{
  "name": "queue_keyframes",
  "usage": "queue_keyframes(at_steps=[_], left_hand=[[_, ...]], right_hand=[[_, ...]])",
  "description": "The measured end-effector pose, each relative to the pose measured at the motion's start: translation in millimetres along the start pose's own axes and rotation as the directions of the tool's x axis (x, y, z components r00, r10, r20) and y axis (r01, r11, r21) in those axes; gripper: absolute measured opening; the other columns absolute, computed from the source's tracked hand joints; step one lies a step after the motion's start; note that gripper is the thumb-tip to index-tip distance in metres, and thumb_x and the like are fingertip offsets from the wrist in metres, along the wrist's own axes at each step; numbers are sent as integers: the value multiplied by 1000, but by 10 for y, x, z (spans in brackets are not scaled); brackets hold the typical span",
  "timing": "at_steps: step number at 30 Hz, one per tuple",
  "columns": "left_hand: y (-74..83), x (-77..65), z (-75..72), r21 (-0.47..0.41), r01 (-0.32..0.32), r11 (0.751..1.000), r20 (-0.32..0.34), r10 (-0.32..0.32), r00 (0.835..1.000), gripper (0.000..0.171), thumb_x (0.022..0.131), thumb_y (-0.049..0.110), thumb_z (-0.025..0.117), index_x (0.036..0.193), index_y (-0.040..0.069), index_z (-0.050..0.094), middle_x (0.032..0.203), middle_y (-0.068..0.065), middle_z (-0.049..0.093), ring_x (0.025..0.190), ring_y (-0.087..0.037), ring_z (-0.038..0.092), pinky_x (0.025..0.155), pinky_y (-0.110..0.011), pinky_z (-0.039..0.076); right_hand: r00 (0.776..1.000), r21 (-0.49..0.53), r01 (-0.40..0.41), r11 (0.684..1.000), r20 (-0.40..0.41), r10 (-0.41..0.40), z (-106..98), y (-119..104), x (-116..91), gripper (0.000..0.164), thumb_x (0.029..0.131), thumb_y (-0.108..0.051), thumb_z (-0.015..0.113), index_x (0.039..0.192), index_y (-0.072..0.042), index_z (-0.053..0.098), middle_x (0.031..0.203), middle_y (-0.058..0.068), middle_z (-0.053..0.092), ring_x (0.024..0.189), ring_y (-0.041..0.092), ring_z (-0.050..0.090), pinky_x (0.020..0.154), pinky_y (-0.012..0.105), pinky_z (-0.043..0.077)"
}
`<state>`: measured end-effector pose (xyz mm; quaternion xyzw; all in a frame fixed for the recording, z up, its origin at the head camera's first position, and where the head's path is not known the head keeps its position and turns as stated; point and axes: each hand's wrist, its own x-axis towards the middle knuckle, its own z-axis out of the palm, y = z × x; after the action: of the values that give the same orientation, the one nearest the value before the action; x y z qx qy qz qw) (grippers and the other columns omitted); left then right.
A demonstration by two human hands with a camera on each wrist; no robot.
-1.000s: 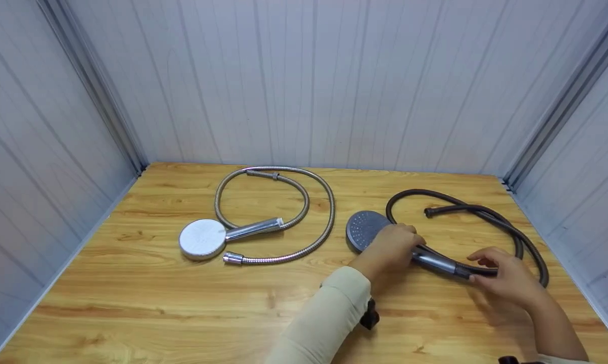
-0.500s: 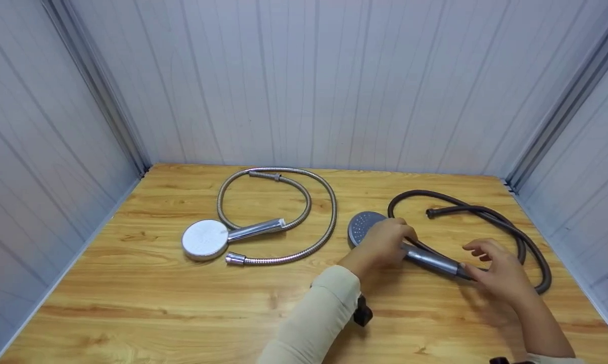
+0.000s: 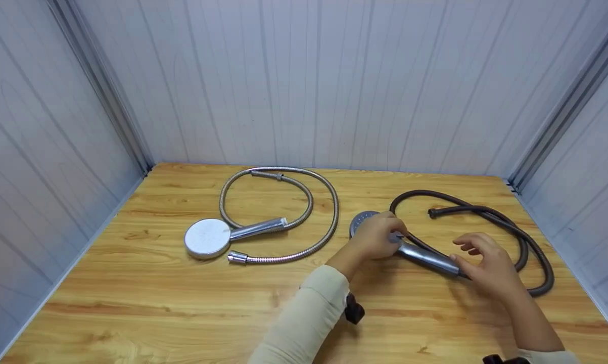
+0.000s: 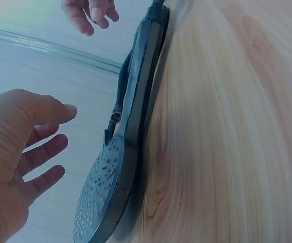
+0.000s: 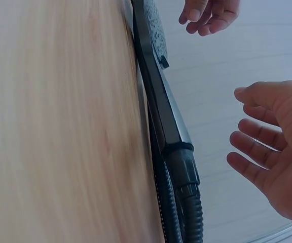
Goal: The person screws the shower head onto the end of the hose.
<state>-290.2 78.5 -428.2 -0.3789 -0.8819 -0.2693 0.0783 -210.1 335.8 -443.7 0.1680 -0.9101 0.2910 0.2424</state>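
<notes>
A dark grey handheld shower head [image 3: 427,259] lies on the wooden table at the right, its nozzle face up. Over its round head hovers my left hand [image 3: 377,236], which covers part of it in the head view. The left wrist view shows that hand's fingers spread apart from the shower head [image 4: 138,91]. Near the handle's end is my right hand [image 3: 488,265], with fingers loosely bent and nothing between them. In the right wrist view, the black hose's connector [image 5: 184,167] sits against the handle's end, and the right hand [image 5: 278,136] stays clear of it.
The black hose [image 3: 546,263] loops behind and right of the grey shower head, its free end [image 3: 433,213] inside the loop. Left of it lie a chrome shower head [image 3: 207,237] and a coiled metal hose [image 3: 335,212]. White panel walls [image 3: 293,86] enclose the table's back and sides.
Both hands have shifted a little left and lifted; the right hand has come away from the hose connector. The grey shower head and its hose have stayed in place.
</notes>
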Motion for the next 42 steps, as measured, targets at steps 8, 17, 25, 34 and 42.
queue_keyframes(at_steps=[8,17,25,34,42], left_hand=[[-61,-94,-75,-70,5,998,-25,-7,1000,20,84,15,74,104,14,72,102,1,64,89,-9,55,76,-18,43],[-109,-191,-102,-44,-19,999,-42,17,999,20,82,10,72,101,13,72,106,1,64,93,-10,57,79,-17,44],[-123,-277,-117,-8,-5,1000,-50,5,999,20,80,8,74,99,13,72,99,1,63,90,-11,58,78,-18,46],[-170,-343,-168,-6,-34,999,-111,33,993,20,76,7,74,95,12,72,96,1,62,88,-10,58,79,-17,45],[-158,-392,-239,-21,-33,999,-118,30,993,18,77,7,75,94,12,71,95,1,61,88,-10,58,79,-17,45]], right_hand=[[1000,27,16,1000,-17,-16,60,-140,73,28,79,0,78,105,-2,68,104,7,64,87,20,60,79,11,42],[998,68,54,996,-40,-51,172,-183,92,30,75,5,79,102,-4,69,101,3,64,84,16,60,78,11,42],[997,89,77,993,-31,-75,230,-225,97,32,73,7,80,100,-4,69,100,3,64,84,14,60,76,14,45],[995,69,98,993,-22,-96,264,-265,114,30,73,3,81,100,-4,69,100,3,65,83,19,61,74,23,49],[992,90,128,988,-15,-127,294,-324,159,30,72,3,82,99,-4,70,99,3,65,82,18,62,75,24,49]])
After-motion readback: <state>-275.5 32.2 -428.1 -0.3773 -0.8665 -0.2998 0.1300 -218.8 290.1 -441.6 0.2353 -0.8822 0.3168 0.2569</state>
